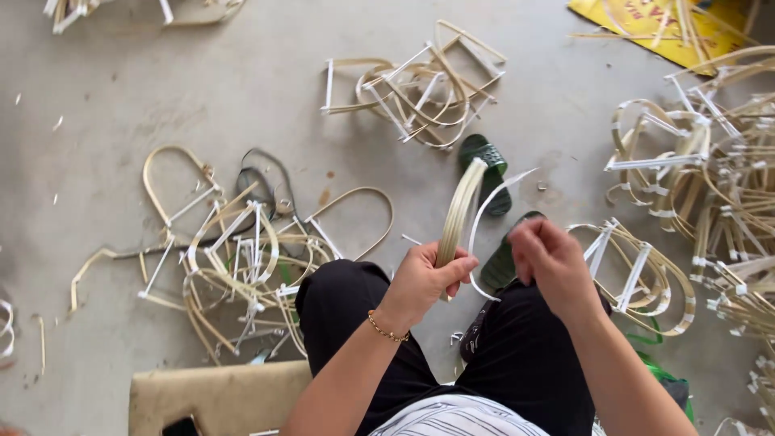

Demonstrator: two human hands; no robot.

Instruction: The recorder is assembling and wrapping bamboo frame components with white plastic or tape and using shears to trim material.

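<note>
Pale bamboo strips (458, 211), too tightly bunched to count, stand clamped in your left hand (424, 278) above your knees. Your right hand (554, 265) pinches a white strap (484, 211); its fingertips hide the strap's end. Two green sandals (490, 171) show, one half covered. The floor (105, 97) holds five heaps of bent hoops (242, 250), several cropped.

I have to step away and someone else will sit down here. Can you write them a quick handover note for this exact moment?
Left hand: grip closed around a bundle of bamboo strips, held upright.
Right hand: fingers pinching the end of a thin white strip that curves up to the bundle's top.
Done: piles of bent, white-tied loops lie on the concrete floor, left, ahead and right.
Left: this bundle is not yet bent or tied.
</note>
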